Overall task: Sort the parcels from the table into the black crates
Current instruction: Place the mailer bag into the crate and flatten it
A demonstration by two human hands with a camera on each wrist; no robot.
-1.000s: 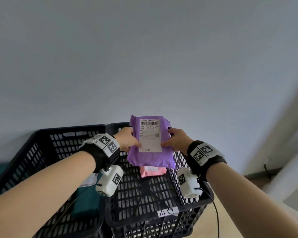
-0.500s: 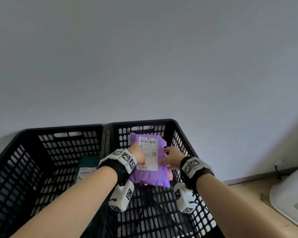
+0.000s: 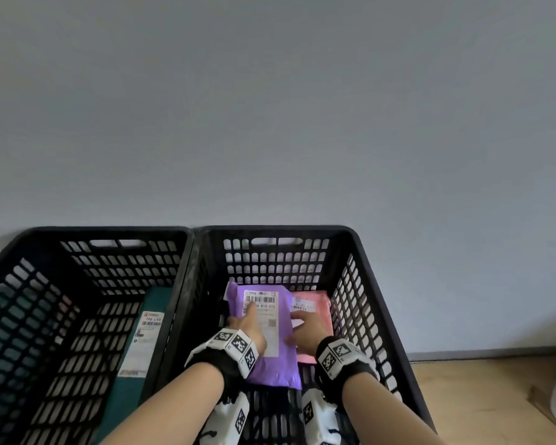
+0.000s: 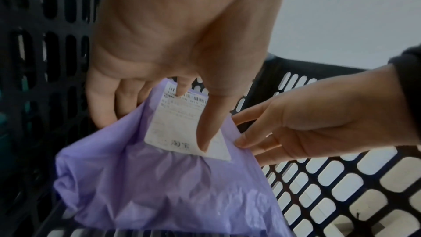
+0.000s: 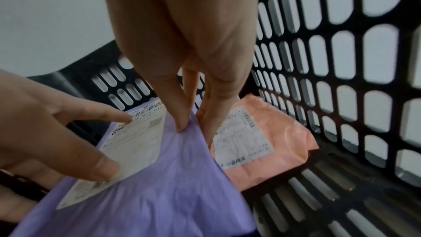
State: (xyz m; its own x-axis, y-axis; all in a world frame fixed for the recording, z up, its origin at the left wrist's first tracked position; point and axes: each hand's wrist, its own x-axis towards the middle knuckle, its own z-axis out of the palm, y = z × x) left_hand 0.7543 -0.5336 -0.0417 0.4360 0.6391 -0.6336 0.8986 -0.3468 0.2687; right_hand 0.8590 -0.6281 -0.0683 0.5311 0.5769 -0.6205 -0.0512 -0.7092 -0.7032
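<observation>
Since half a second before, both hands had lowered the purple parcel from rim height down inside the right black crate. The left hand pinched its left edge, thumb on the white label. The right hand pinched the right edge, fingers together. The parcel overlapped a pink parcel near the far right wall. Bare crate floor showed nearer the person. The left black crate held a teal parcel.

A plain grey-white wall is filling most of the head view. A dark baseboard is running along its foot, and light wooden flooring is showing at lower right.
</observation>
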